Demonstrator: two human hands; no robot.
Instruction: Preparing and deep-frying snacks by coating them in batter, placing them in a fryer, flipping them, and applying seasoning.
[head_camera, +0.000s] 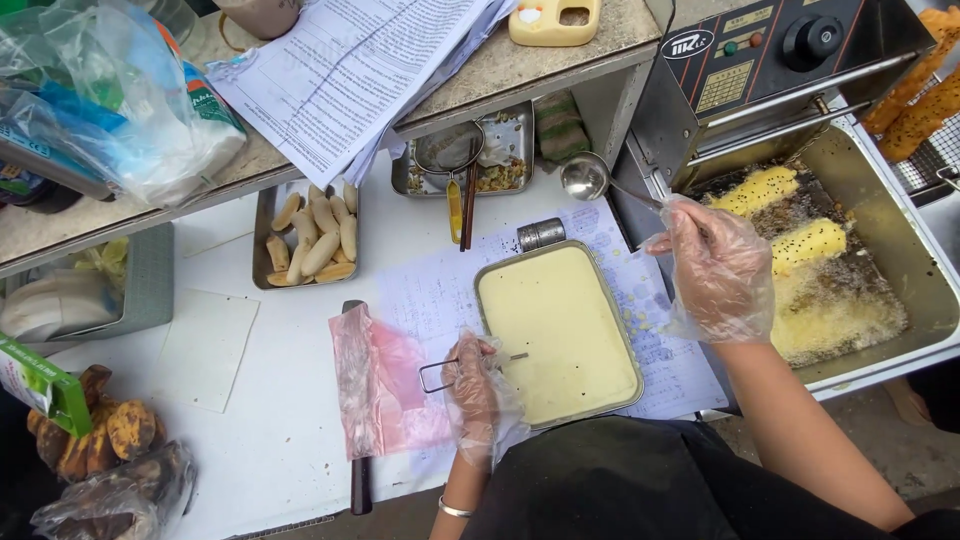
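Holding a thin wire tool (440, 372), the left hand (478, 395) sits at the near left edge of a metal tray (487, 275). This hand wears a clear plastic glove, and its fingers are curled shut around the wire. The tray is full of smooth, pale yellow batter (558, 330) and rests on a sheet of paper (435, 290) on the white table (250, 440).

The right hand (718, 268), also in a clear glove, has its fingers closed on the handle of a metal ladle (588, 178). The ladle's round bowl is to the far left of that hand, above the table, and I cannot tell if anything is in it.

To the right stands a deep fryer (900, 250) with bubbling oil. Two yellow pieces (790, 215) dotted with dark seeds float in it. On a wire rack at the far right lie browned fried pieces (915, 105).

On the far left side of the table, a small metal pan (262, 240) holds peeled pale bananas (318, 238). Beside it, another metal pan (520, 140) holds a wire strainer (450, 150), crumbs and chopsticks.

A pink plastic bag (380, 385) lies over a dark-handled knife (359, 485), just left of the left hand. Spotty brown bananas (95, 430) sit at the near left corner. On the far shelf are papers (350, 70) and a clear plastic bag (110, 90).
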